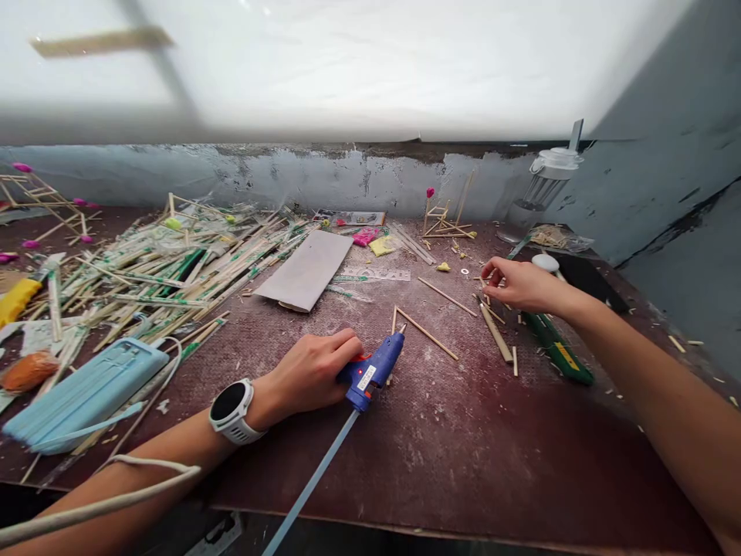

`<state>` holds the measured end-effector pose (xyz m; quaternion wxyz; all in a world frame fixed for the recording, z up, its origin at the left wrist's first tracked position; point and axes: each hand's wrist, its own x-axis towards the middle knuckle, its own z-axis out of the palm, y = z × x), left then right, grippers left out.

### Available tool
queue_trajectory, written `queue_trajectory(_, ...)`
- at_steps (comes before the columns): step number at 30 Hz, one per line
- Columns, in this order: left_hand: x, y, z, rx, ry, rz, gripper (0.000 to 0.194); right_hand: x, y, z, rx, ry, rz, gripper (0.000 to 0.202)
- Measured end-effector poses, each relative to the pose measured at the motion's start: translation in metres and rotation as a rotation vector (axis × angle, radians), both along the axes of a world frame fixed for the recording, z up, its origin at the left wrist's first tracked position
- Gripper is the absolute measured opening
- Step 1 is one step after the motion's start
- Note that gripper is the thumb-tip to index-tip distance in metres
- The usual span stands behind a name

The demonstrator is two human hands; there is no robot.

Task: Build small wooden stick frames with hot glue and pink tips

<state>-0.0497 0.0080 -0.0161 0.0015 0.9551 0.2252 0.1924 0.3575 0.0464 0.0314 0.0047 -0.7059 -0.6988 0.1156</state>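
Note:
My left hand (309,371), below a wristwatch (231,409), is wrapped round a blue glue gun (379,367). Its nozzle points up and away, and a long glue stick (316,483) trails from its back. Just past the nozzle lies a thin wooden stick (428,333), with another end meeting it at a corner. Over at the right, my right hand (518,284) is low over short stick pieces, thumb and fingers pinched together; whatever is between them is too small to name. Near that hand lie a craft knife (496,332) and a green utility knife (559,347).
A heap of sticks and wrappers (191,270) covers the left side, beside a light blue case (86,394). A grey card (306,270) and a clear ruler (376,275) lie mid-table. At the back stand a small stick frame (445,224) and a clear bottle (536,193).

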Motion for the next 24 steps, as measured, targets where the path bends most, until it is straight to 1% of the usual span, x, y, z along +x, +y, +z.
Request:
queue_trajectory(4, 0.0, -0.001, 0.001, -0.004, 0.011, 0.007, 0.005, -0.005, -0.002, -0.001, 0.035, -0.066, 0.006, 0.028)
queue_trajectory(7, 0.001, -0.001, 0.002, -0.01, 0.018, 0.012, 0.006, -0.015, -0.005, 0.0, 0.095, -0.089, 0.015, 0.026)
queue_trajectory(9, 0.001, -0.001, 0.002, -0.015, 0.019, 0.013, 0.006, -0.025, -0.008, -0.001, 0.113, -0.069, 0.085, 0.026)
queue_trajectory(12, 0.001, -0.001, 0.002, -0.025, 0.022, 0.019, 0.007, -0.041, -0.013, -0.006, 0.085, -0.062, 0.219, 0.026)
queue_trajectory(14, 0.0, -0.001, 0.002, -0.026, 0.022, 0.023, 0.008, -0.05, -0.017, -0.01, 0.054, -0.111, 0.243, 0.023)
queue_trajectory(18, 0.0, -0.001, 0.002, -0.016, 0.022, 0.022, 0.007, -0.059, -0.022, -0.017, -0.006, -0.143, 0.187, 0.021)
queue_trajectory(24, 0.001, -0.001, 0.002, -0.009, 0.022, 0.022, 0.005, -0.056, -0.016, -0.017, 0.008, -0.107, 0.091, 0.021)
